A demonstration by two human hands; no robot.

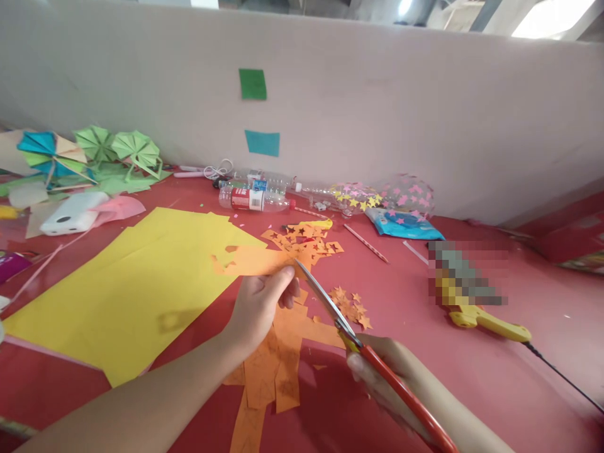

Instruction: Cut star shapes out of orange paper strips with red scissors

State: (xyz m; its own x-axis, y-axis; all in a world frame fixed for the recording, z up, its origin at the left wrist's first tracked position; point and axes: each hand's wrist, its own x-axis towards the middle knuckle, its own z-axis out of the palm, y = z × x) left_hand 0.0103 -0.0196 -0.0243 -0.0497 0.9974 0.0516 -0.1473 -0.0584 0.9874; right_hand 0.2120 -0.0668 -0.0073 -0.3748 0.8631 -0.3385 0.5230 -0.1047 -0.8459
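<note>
My left hand (264, 301) pinches a strip of orange paper (258, 259) that has cut-outs at its left end. In my right hand (391, 371) is a pair of scissors (325, 299) with red handles, its blade tips at the right end of the strip. Whether the blades are fully together I cannot tell. Below my left hand lie several orange paper strips (276, 365), some with faint drawn lines. A small heap of orange paper stars (350, 306) sits beside the scissors. Scraps with star-shaped holes (302, 238) lie behind the strip.
Yellow sheets (127, 283) cover the left of the red table (406, 277). Clear bottles (257, 200), star-covered balloons (408, 194) and a blue packet (403, 225) line the back wall. At right is a yellow corded tool (491, 319), partly blurred. Folded paper umbrellas (136, 148) stand back left.
</note>
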